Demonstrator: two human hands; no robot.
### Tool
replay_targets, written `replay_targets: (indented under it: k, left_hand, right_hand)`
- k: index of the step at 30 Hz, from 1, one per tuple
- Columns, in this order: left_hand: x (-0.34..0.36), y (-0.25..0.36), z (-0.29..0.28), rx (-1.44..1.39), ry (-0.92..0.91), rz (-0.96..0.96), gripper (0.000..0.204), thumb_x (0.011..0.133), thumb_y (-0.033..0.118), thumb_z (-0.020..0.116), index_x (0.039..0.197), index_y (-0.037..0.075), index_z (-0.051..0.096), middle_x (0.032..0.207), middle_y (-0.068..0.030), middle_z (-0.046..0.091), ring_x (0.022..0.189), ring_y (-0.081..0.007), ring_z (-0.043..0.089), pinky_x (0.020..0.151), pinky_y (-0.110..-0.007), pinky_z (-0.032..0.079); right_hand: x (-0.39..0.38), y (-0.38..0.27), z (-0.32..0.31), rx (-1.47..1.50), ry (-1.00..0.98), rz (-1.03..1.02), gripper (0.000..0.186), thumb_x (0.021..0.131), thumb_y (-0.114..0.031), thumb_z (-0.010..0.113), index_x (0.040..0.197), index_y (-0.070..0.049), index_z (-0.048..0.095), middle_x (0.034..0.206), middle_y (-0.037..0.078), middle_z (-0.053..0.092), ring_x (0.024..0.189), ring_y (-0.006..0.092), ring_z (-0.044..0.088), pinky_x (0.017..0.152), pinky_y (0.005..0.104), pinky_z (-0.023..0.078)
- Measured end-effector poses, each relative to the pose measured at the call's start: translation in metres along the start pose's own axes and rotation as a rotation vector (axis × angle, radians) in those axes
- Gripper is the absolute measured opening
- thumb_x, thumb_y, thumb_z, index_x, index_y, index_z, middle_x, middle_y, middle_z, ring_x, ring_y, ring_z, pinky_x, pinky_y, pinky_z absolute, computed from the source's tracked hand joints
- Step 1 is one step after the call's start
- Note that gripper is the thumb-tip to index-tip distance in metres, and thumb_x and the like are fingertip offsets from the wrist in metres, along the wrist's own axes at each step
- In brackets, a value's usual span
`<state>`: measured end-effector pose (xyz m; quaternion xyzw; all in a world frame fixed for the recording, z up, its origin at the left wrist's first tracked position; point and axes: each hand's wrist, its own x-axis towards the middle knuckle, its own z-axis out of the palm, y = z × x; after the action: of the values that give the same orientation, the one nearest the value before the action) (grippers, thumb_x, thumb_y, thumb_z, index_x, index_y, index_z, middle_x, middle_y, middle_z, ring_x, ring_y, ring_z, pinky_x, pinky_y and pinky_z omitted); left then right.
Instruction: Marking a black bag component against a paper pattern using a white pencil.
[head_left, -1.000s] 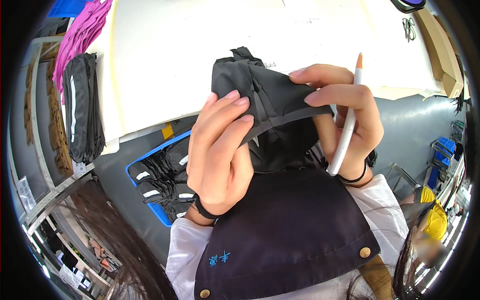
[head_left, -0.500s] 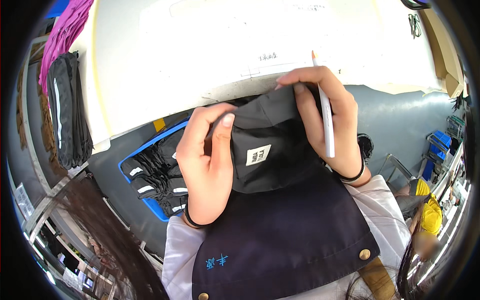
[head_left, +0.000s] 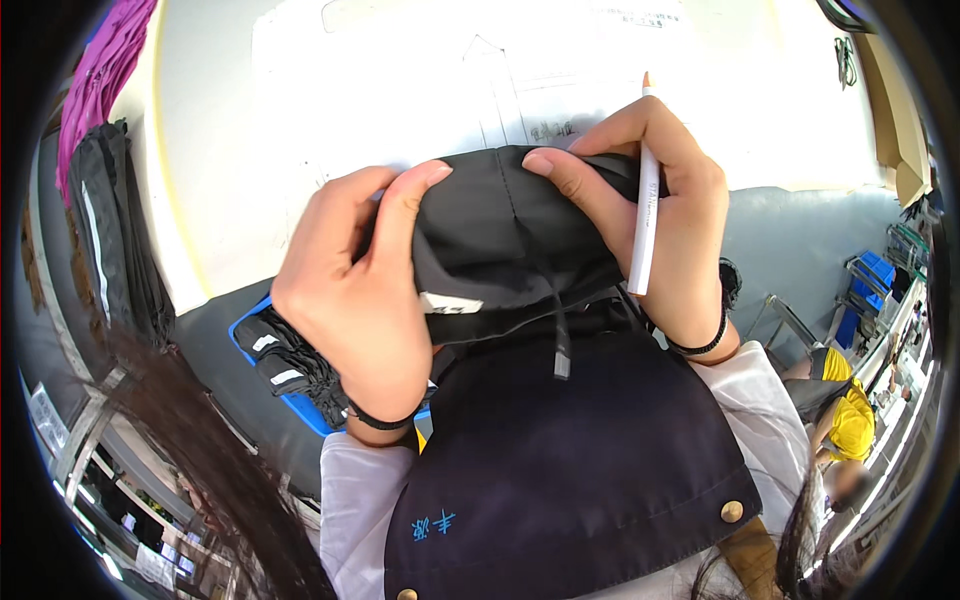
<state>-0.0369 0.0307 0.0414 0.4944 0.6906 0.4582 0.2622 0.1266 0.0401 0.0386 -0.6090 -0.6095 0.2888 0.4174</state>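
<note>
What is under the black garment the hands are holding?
Under the garment lie a white table with a paper sheet and the dark apron. The left hand and right hand hide the rest.

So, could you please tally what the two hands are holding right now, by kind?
Black fabric piece, gripped by the left hand and the right hand: 1
White pencil-like marker, tucked in the right hand: 1
Total: 2
</note>
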Motion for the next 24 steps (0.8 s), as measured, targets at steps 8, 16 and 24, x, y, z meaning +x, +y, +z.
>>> replay_targets:
  k: [8, 16, 24]
  left_hand:
    - [0.012, 0.002, -0.001, 0.27, -0.096, -0.025, 0.021, 0.072, -0.002, 0.079, 0.073, -0.001, 0.058, 0.058, 0.0042, 0.047, 0.056, -0.0007, 0.038, 0.052, -0.016, 0.028]
    - [0.02, 0.012, 0.001, 0.442, -0.128, 0.006, 0.028, 0.067, 0.001, 0.083, 0.08, 0.001, 0.058, 0.055, 0.0034, 0.024, 0.052, -0.0061, 0.024, 0.051, -0.021, 0.021]
    - [0.01, 0.012, 0.002, 0.465, -0.012, 0.394, 0.029, 0.075, -0.001, 0.077, 0.1, -0.002, 0.062, 0.089, -0.0083, 0.052, 0.078, -0.0154, 0.051, 0.068, -0.028, 0.043]
  right_hand:
    - [0.01, -0.005, 0.005, -0.255, -0.009, -0.026, 0.032, 0.069, -0.008, 0.085, 0.069, -0.002, 0.053, 0.059, 0.0, 0.052, 0.054, 0.0063, 0.043, 0.056, 0.0197, 0.039]
    - [0.017, -0.007, 0.005, -0.307, -0.033, -0.003, 0.042, 0.065, -0.009, 0.088, 0.065, -0.004, 0.046, 0.056, -0.001, 0.041, 0.053, 0.0074, 0.035, 0.051, 0.0208, 0.034]
    - [0.018, -0.01, 0.009, -0.324, -0.039, 0.039, 0.043, 0.065, -0.007, 0.087, 0.066, -0.003, 0.044, 0.057, 0.0, 0.039, 0.054, 0.0079, 0.035, 0.055, 0.0201, 0.037]
